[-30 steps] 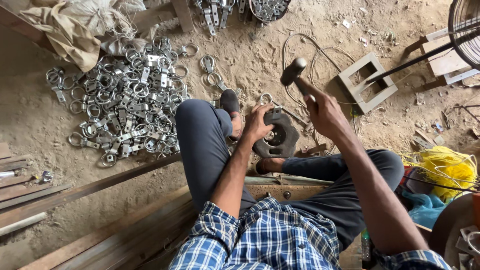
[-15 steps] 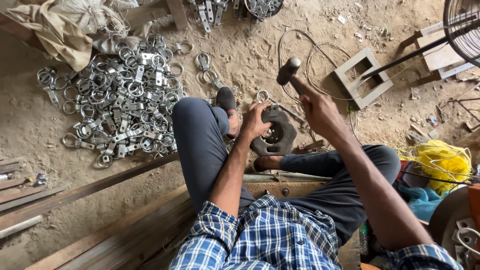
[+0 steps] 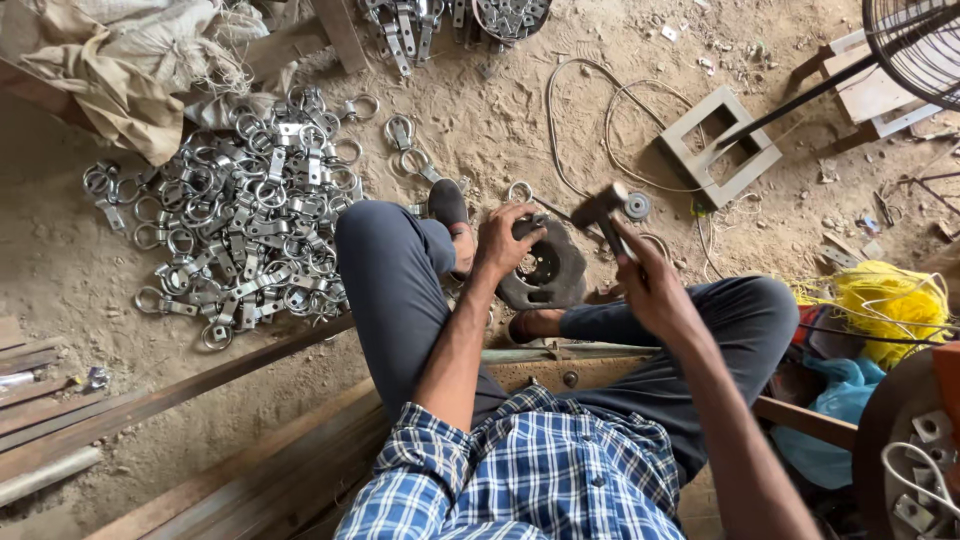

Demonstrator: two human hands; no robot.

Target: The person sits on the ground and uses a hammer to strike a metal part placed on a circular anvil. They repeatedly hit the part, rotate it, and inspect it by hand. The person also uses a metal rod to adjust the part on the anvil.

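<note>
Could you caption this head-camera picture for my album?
Right hand swings a hammer; left hand steadies a dark metal block.

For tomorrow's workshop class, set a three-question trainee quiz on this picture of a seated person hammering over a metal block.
1. True or false: the right hand grips a hammer.
2. What does the left hand rest on?
A. the yellow cord bundle
B. the dark round metal block
C. the fan
3. Fill in: the heap of metal rings and clamps lies on the person's ____ side.

Key: 1 true; 2 B; 3 left.
</note>
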